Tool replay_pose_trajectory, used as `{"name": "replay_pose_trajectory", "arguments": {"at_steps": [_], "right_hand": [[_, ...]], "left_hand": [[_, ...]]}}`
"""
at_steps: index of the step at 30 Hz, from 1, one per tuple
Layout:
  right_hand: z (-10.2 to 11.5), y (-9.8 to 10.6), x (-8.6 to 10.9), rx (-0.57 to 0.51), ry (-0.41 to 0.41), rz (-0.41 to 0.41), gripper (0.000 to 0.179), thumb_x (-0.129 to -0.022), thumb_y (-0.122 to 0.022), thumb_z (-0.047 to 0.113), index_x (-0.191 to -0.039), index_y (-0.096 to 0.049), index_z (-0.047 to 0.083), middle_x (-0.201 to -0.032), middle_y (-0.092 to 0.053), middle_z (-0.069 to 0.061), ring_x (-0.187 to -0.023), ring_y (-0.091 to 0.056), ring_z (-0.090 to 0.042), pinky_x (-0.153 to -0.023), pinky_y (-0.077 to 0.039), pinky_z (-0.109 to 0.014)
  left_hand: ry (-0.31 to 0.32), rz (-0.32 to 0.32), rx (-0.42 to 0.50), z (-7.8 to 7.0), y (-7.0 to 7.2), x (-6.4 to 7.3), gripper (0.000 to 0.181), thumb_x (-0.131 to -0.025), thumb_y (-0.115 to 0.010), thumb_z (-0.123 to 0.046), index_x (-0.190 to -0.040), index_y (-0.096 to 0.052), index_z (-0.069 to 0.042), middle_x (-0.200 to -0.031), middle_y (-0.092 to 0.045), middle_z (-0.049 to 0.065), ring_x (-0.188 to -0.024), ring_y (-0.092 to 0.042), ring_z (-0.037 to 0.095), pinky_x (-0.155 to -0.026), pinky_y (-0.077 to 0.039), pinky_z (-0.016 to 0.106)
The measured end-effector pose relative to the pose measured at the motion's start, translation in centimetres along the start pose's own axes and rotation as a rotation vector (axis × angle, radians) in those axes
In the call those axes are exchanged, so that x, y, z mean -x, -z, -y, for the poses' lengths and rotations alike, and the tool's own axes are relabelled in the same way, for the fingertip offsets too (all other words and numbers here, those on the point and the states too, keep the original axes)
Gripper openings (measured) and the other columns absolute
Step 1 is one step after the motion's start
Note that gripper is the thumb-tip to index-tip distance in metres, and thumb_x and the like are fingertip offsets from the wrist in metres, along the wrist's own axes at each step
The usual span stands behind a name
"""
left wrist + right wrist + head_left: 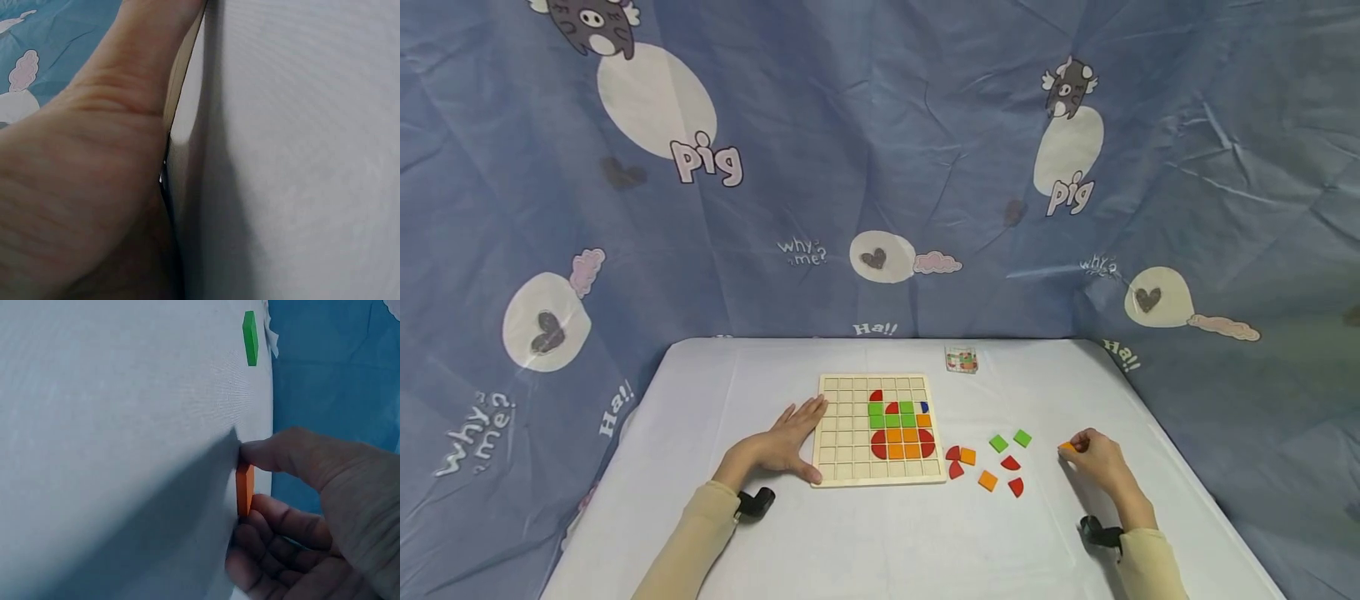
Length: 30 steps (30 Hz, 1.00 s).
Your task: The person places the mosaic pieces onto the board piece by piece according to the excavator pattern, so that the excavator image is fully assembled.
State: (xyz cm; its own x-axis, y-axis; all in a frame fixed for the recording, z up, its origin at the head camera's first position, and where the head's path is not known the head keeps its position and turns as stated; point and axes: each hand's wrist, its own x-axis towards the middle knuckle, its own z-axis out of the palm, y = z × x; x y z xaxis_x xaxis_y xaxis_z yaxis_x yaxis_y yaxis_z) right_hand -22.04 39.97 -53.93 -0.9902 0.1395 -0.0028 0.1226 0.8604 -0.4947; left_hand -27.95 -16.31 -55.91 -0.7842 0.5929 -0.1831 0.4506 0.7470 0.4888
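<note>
The wooden grid board (842, 458) lies on the white table with green, orange and red pieces and one small blue piece set in its right part. My left hand (786, 442) spreads along the board's left edge, fingers extended and thumb at the near corner. In the left wrist view the palm (75, 181) hides most of the board. Off to the right, my right hand (1101, 461) pinches an orange square tile (244, 489) between thumb and fingers, close over the table.
Between board and right hand lie loose pieces: green squares (1022, 437), orange squares (988, 480) and several red quarter-rounds (1016, 487). A small picture card (961, 360) sits behind the board at the back. A blue printed cloth (880, 167) hangs around the table.
</note>
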Motion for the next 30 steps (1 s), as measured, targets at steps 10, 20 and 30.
{"name": "replay_pose_trajectory", "arguments": {"at_steps": [10, 20, 30], "right_hand": [[2.8, -1.7, -1.0, -0.026, 0.038, -0.019, 0.029, -0.082, -0.072, 0.025, -0.093, -0.062, 0.000, -0.083, -0.064, -0.008, -0.072, -0.054, -0.017, -0.060, -0.044, -0.025], [12.2, -5.2, -3.4, -0.159, 0.283, 0.053, 0.027, -0.079, -0.075, 0.018, -0.100, -0.064, 0.005, -0.092, -0.066, -0.005, -0.079, -0.060, -0.013, -0.067, -0.053, -0.024], [20.4, -9.2, -7.6, -0.162, 0.530, 0.229, 0.016, -0.084, -0.074, 0.019, -0.096, -0.070, 0.010, -0.091, -0.068, -0.001, -0.077, -0.061, -0.009, -0.068, -0.054, -0.023]], "left_hand": [[-0.031, 0.001, 0.001, -0.1, 0.2, 0.1, 0.137, -0.060, -0.077, -0.068, -0.155, -0.002, -0.004, -0.163, 0.004, 0.012, -0.151, 0.004, 0.031, -0.122, 0.005, 0.052], [-0.018, 0.006, -0.021, 0.2, -0.1, 0.1, 0.138, -0.059, -0.076, -0.070, -0.155, -0.001, -0.006, -0.164, 0.005, 0.010, -0.151, 0.005, 0.028, -0.122, 0.005, 0.051], [-0.007, 0.009, -0.023, 0.4, 0.0, -0.1, 0.138, -0.058, -0.076, -0.070, -0.155, 0.000, -0.006, -0.164, 0.005, 0.009, -0.151, 0.006, 0.028, -0.122, 0.006, 0.050]]}}
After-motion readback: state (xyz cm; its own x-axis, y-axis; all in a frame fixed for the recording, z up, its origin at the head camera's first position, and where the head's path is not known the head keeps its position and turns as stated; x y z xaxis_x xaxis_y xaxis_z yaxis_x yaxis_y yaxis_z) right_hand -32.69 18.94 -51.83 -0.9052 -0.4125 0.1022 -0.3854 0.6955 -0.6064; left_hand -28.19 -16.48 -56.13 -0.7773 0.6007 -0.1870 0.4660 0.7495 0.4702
